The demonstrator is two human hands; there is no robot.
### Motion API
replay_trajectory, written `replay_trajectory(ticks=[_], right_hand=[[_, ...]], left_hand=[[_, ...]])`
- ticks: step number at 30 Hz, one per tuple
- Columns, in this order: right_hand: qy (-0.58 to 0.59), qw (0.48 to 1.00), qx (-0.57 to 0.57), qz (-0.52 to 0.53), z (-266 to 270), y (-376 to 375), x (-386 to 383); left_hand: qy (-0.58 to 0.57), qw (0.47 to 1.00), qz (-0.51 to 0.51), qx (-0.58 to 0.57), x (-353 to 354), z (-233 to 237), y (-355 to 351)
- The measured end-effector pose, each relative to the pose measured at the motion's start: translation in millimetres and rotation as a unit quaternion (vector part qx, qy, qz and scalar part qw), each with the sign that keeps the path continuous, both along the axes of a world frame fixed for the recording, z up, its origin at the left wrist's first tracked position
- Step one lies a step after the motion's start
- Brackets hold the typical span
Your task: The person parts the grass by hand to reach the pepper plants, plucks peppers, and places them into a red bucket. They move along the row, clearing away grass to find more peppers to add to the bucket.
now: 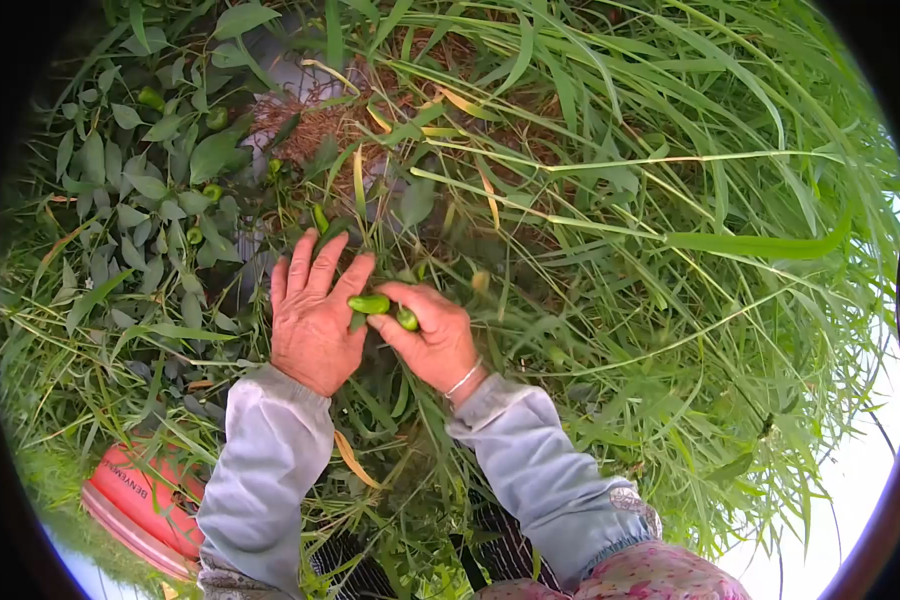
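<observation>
My left hand [315, 315] lies back-up over the pepper plants, fingers stretched out and slightly apart among the leaves. My right hand [432, 335] is closed, its thumb and index finger pinching a small green pepper [369, 304] right beside my left hand's index finger. A second green pepper [407, 319] shows within the right hand's curled fingers. Just beyond the left fingertips another slim green pepper [319, 218] sits among the stems. The left palm is hidden.
Leafy pepper plants [155, 185] with several green peppers stand at the left. Tall grass [670, 240] crowds the right side. Dry brown roots [310, 120] lie over greyish sheeting at the top. A red bucket [150, 500] is at the lower left.
</observation>
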State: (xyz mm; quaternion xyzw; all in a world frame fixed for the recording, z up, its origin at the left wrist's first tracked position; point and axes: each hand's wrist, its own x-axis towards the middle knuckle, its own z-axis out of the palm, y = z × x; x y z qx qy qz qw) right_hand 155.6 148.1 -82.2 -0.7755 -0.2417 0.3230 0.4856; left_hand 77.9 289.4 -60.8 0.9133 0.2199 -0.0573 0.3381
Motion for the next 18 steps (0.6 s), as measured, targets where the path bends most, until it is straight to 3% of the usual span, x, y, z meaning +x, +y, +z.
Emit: replay_trajectory(ticks=[3,5,9,14,18], right_hand=[[0.185,0.978,0.046,-0.082,8.3,-4.4,-19.7],[0.363,0.92,0.052,-0.138,24.9,-5.6,-21.6],[0.462,0.885,-0.045,-0.049,57.1,-3.1,-10.1],[0.272,0.958,-0.071,-0.05,64.4,8.2,-28.0],[0.276,0.949,-0.064,-0.139,68.4,10.5,-44.8]], left_hand=[[-0.024,0.994,0.025,-0.106,-8.4,13.9,-9.5],[-0.032,0.987,0.034,-0.154,-17.1,24.9,-13.0],[0.0,1.0,0.01,-0.029,-23.1,46.5,-16.7],[0.004,0.999,0.037,0.026,-34.7,52.6,-24.8],[0.013,0.999,0.033,0.031,-42.7,62.5,-27.7]])
